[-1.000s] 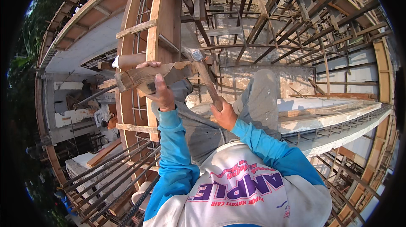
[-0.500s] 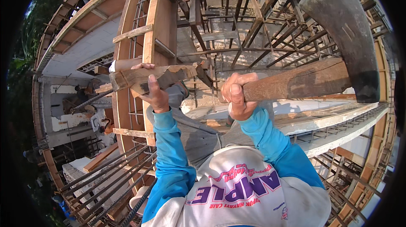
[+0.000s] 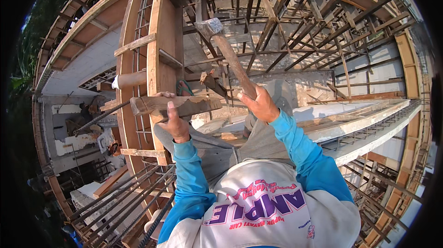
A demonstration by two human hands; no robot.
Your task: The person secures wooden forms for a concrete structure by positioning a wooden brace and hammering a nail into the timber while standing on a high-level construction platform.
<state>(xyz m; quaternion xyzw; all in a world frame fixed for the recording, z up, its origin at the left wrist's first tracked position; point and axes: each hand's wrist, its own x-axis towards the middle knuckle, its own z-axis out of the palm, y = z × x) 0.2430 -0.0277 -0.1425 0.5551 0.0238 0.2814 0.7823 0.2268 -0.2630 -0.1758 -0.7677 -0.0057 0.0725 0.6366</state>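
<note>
My right hand is closed round the wooden handle of a hatchet. Its metal head is raised ahead of me, with a patterned striking face showing. To the left, my left hand grips a short wooden block, its thumb on the near side and its fingers mostly hidden behind. The block lies crosswise over the edge of a wooden formwork beam. Just beyond the block's right end is a splintered, dark piece of wood; whether it is joined to anything I cannot tell. The hatchet head is apart from the block.
Several steel bars stick out at the lower left. A white pipe end lies by the beam. Timber props stand below and ahead, over a drop. A pale ledge with rebar runs along the right. My foot is beside the beam.
The hatchet has swung from the near right to ahead of me, its head now farther off and to the left. The block and my left hand have come slightly nearer, and the block's right end looks different.
</note>
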